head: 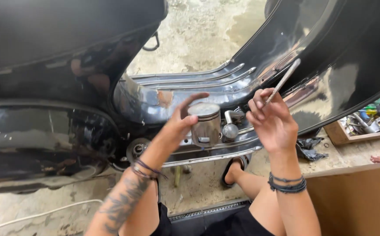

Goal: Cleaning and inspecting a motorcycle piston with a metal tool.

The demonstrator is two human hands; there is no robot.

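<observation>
Right now my left hand [179, 122] grips the piston [206, 124], out of the scooter [67, 65]; my right hand [272, 122] pinches a thin tool [284, 81].

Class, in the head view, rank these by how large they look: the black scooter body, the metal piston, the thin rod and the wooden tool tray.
1. Black scooter body
2. Wooden tool tray, though it lies farther off
3. Metal piston, held near the camera
4. Thin rod, long but slimmest

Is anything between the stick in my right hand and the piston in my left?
Nothing visible. The left hand holds the piston upright, and the right hand holds the thin stick angled up and away from it. Only open air separates them, with the scooter floorboard behind.
</observation>
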